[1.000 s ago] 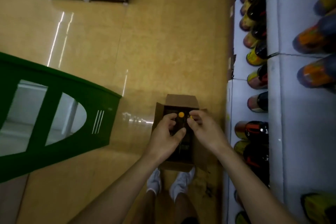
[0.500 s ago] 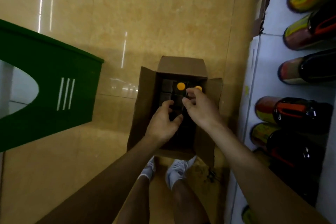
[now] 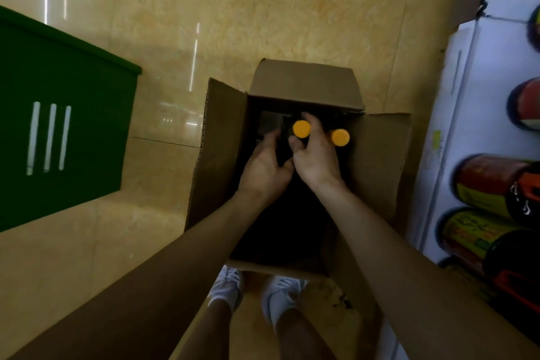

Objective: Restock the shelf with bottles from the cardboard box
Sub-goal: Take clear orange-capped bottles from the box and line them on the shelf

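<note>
Fingers of the right hand curl round an orange-capped bottle at the far end of the cardboard box; the left hand, inside the box, hides its grip. Lifting straight up should clear the flaps

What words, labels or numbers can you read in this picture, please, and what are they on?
No text is readable.
Shelf bottle labels: print present, too blurred to read.
Shelf-edge tag: too small and blurred.
Green panel: three white bars, no letters.
Cardboard box: no print shows.
</note>
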{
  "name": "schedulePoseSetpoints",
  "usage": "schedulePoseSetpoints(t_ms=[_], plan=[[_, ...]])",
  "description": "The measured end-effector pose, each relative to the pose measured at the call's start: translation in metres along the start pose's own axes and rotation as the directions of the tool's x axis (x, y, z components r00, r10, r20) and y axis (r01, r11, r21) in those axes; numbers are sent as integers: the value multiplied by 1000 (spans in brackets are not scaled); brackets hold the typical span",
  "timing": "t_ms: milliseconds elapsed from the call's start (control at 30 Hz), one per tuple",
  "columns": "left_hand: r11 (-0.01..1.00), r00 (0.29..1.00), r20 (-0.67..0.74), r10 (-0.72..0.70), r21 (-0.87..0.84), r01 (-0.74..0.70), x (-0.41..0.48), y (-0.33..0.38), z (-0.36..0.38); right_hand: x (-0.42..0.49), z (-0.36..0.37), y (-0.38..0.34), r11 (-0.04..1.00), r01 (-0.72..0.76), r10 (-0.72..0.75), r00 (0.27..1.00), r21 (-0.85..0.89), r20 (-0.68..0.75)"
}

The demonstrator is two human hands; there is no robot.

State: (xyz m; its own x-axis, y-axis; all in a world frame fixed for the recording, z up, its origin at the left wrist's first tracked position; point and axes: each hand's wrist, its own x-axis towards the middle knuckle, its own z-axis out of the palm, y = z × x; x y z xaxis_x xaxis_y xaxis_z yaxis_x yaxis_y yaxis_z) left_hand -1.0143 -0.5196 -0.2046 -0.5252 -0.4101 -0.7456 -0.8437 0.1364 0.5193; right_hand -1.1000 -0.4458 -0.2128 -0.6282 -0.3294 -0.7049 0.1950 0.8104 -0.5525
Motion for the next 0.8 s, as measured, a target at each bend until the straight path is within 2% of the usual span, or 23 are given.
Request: schedulePoseSetpoints(t_ms=[133,433,800], plan=[[998,998,17,59,10,-59,25,-4,5,10,12,12,996,72,-66,993,59,-95],[993,992,64,111,41,-113,41,-11,10,21,22,29,986,157,-147,977,50,-154],[984,983,47,177,-33,-175,4,1,-7,-40,-14,1,953,304,-301,938,-7,-174]])
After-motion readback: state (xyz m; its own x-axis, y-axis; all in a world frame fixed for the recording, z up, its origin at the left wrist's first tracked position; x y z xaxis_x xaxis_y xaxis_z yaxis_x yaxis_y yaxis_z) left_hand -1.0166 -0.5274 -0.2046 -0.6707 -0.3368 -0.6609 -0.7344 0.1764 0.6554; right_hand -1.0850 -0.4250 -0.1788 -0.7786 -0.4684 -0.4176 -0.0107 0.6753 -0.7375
